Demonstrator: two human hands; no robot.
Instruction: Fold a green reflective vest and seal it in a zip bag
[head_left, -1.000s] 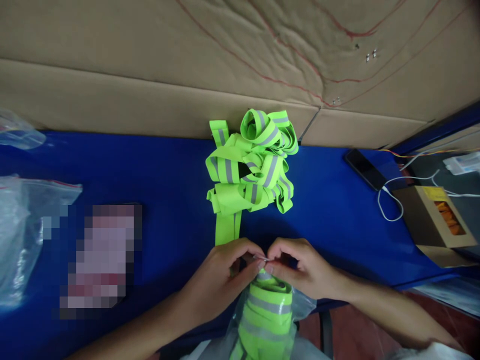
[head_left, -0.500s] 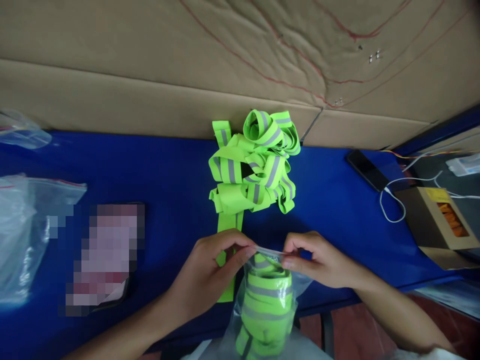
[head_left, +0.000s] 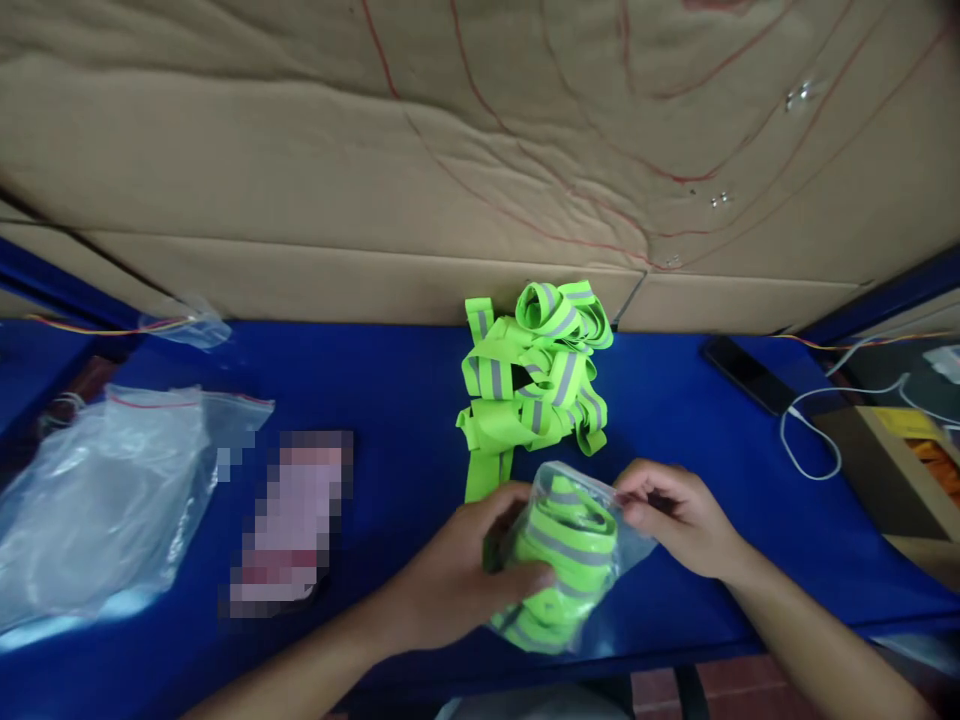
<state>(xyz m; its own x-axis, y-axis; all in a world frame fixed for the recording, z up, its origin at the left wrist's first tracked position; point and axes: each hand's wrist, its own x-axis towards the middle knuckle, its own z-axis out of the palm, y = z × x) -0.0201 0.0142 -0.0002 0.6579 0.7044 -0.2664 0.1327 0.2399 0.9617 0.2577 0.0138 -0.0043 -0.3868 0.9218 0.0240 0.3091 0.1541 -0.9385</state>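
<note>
A clear plastic bag (head_left: 566,560) stuffed with folded neon-green reflective straps lies at the near edge of the blue table (head_left: 390,400). My left hand (head_left: 465,575) is wrapped round the bag's left side. My right hand (head_left: 675,515) pinches the bag's top right corner. Just beyond the bag sits a loose heap of green reflective straps (head_left: 536,375), one strap end trailing down toward my left hand.
A pile of clear zip bags (head_left: 105,500) lies at the left, with another small bag (head_left: 184,325) behind it. A black phone (head_left: 746,372) with a white cable (head_left: 814,430) and an open cardboard box (head_left: 911,470) are at the right. Cardboard sheets (head_left: 450,170) line the back.
My hands slid apart along the bag's top edge. The filled bag then came up from below the table edge onto the table, with my left hand now round its side. The view shifted right.
</note>
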